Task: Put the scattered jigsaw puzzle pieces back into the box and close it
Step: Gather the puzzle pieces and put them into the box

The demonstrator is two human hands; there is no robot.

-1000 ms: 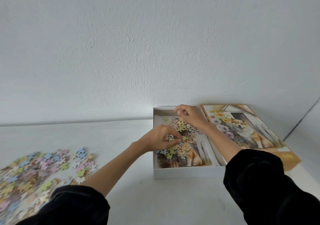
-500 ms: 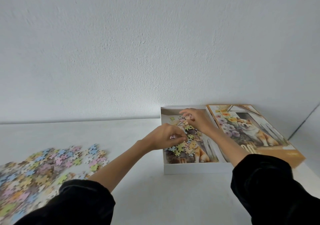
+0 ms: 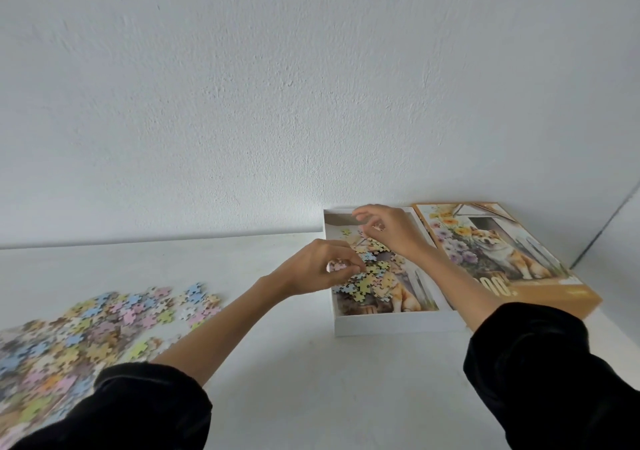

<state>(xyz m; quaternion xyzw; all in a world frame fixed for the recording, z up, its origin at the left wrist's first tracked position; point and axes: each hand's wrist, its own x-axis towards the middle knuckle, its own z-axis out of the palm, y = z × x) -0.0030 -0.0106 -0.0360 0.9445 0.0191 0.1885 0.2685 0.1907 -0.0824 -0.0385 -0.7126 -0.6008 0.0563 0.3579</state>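
Observation:
An open white puzzle box (image 3: 391, 325) stands against the wall, with a small heap of pastel pieces (image 3: 370, 273) on the dog picture inside it. My left hand (image 3: 318, 269) hovers at the box's left wall, fingers pinched on a few pink pieces (image 3: 337, 265). My right hand (image 3: 391, 231) is over the far part of the box, fingers curled with small pieces at the tips. A large scatter of loose pieces (image 3: 86, 332) lies on the white table at the left. The box lid (image 3: 502, 259), printed with a dog and flowers, lies face up right of the box.
The white table (image 3: 294, 380) runs to a white wall (image 3: 311, 103) at the back. A corner line of the wall (image 3: 606, 228) is at the far right. My black sleeves fill the bottom corners.
The view has shifted, so box and loose pieces sit further right. My left hand stays over the box's left edge with pieces pinched; my right hand has lifted slightly and its fingers have spread.

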